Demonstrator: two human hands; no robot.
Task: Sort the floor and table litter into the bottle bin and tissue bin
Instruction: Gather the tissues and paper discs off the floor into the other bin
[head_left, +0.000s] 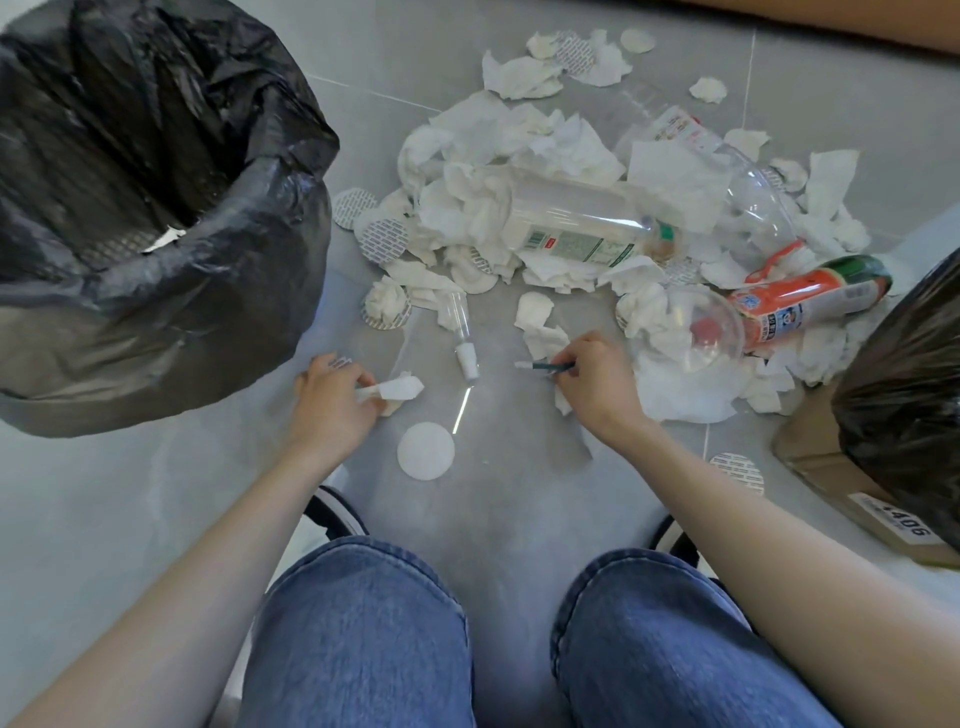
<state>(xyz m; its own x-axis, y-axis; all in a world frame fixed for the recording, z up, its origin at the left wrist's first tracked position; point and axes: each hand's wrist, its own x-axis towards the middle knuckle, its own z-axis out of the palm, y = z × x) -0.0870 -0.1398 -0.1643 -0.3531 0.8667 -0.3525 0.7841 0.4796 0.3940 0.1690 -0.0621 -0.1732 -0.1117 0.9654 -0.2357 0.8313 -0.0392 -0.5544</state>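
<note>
A heap of crumpled white tissues (498, 156) covers the grey floor ahead of me, mixed with clear plastic bottles (576, 228), an orange-labelled bottle (800, 301) and round foil seals (387, 239). My left hand (335, 400) grips a crumpled tissue (400, 389) just above the floor. My right hand (597, 379) pinches a thin dark stick with a white tip (545, 366) and also has a tissue scrap under its fingers. A bin lined with a black bag (156, 208) stands at the left. A second black-bagged bin (904, 415) sits at the right edge.
A small clear tube with a white cap (462, 338) lies between my hands. A white round disc (426, 451) rests on the floor near my left wrist. A cardboard box with a label (841, 483) holds the right bin. My knees in jeans fill the bottom.
</note>
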